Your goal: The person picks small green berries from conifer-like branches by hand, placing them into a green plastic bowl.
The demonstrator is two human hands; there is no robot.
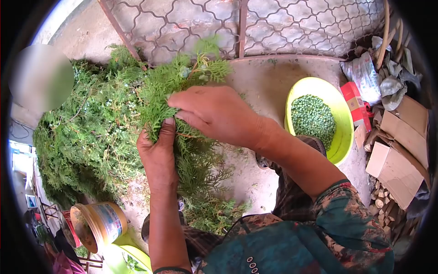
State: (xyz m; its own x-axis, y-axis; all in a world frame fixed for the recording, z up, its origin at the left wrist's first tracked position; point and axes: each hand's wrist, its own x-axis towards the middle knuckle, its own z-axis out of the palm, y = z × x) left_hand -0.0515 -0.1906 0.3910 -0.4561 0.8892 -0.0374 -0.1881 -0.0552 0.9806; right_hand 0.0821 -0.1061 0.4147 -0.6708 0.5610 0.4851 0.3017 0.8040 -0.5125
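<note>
A leafy green branch (187, 169) with flat, scaly sprays is held up in front of me. My left hand (159, 153) grips it from below, the thumb pressed over the foliage. Over the same branch is my right hand (214, 112), its thumb and fingertips pinched together among the sprays; what lies between them is too small to make out. Pale green cones (185, 71) show near the branch's top. To the right, a yellow-green basin (344, 130) holds a heap of small green cones (313, 119).
A big pile of cut branches (91, 132) fills the left side. Lower left are a tan bucket (98, 226) on its side and another yellow-green basin (141, 255). Cardboard (397, 169), a red box (356, 105) and firewood (381, 201) lie at right. A metal lattice (242, 27) stands behind.
</note>
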